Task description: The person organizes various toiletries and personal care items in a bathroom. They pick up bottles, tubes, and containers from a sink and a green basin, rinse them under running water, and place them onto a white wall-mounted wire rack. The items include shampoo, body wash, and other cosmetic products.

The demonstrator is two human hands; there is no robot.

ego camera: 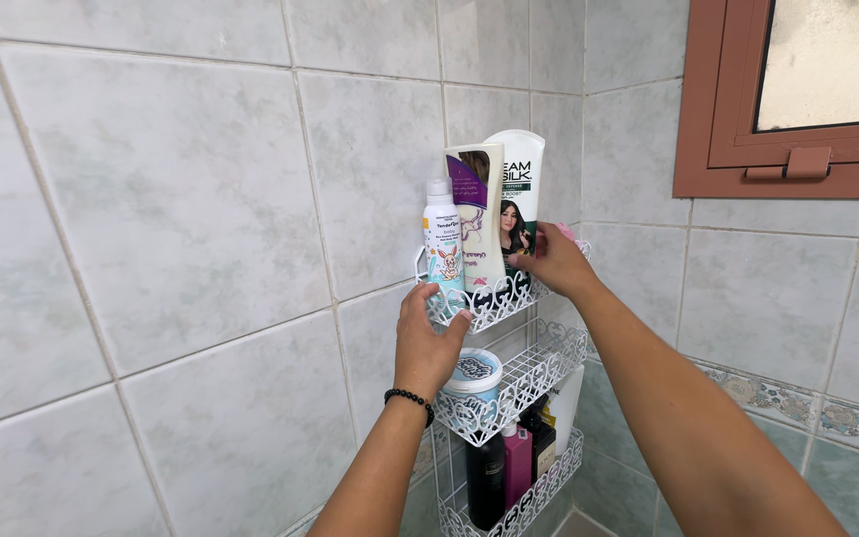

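Top shelf (494, 298): three bottles; left hand (428, 343) gripping rim, right hand (554, 261) grasping tube (517, 189).

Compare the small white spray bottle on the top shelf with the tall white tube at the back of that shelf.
The spray bottle is short, slim and round with a cap on top; the white tube is taller, wider and flat, standing on its cap end. The bottle stands at the shelf's left front, near the left hand; the tube stands at the back, with the right hand at its base. Both are white and upright.

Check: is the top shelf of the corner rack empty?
No: the top shelf holds three upright containers, a white spray bottle and two tubes.
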